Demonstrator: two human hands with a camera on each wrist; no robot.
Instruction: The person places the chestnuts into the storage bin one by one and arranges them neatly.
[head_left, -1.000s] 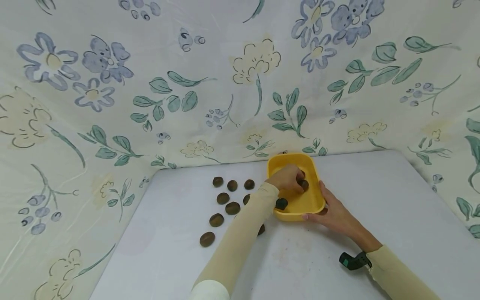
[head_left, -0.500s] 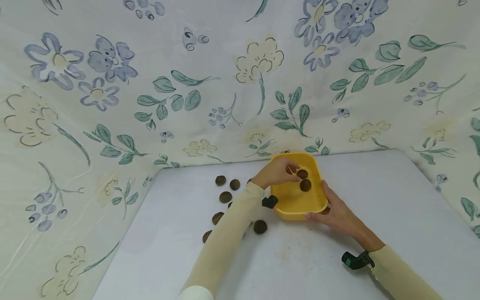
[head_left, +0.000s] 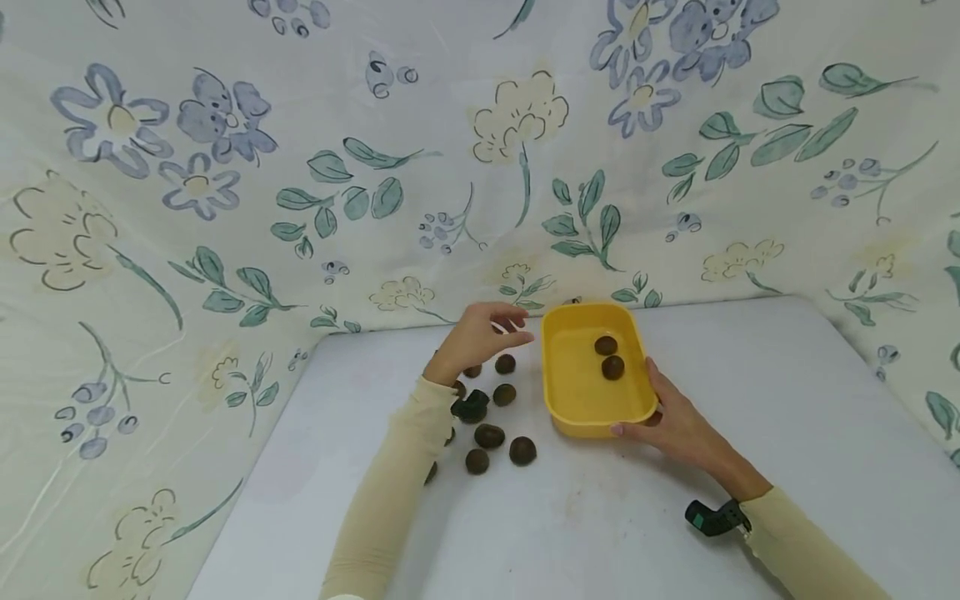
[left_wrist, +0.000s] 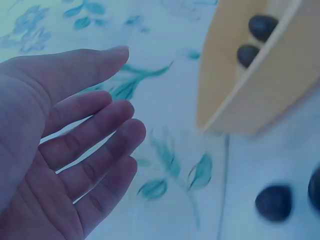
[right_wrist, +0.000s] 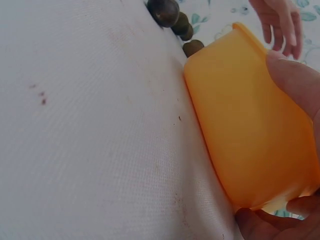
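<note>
In the head view my left hand (head_left: 480, 337) is in the air left of a yellow plastic container (head_left: 581, 396), above several loose dark brown round pieces like nuts or small fruits (head_left: 522, 451). Its fingers are apart and hold nothing, as the left wrist view shows with the palm and loosely bent fingers (left_wrist: 107, 135). My right hand (head_left: 678, 429) grips the container's near right corner. In the right wrist view its thumb (right_wrist: 292, 75) lies at the rim and other fingers curl at the base. Two brown round pieces (head_left: 612, 367) lie inside the container.
A white-covered table (head_left: 600, 533) bears everything. Behind it and at its sides hangs a floral cloth (head_left: 442, 100). The left forearm (head_left: 390, 500) covers part of the loose brown pieces. A dark wrist device (head_left: 712, 518) sits on the right wrist.
My left hand has let go of a brown round piece in the container and moved left out of it, its fingers spreading. The right hand has kept its grip on the container.
</note>
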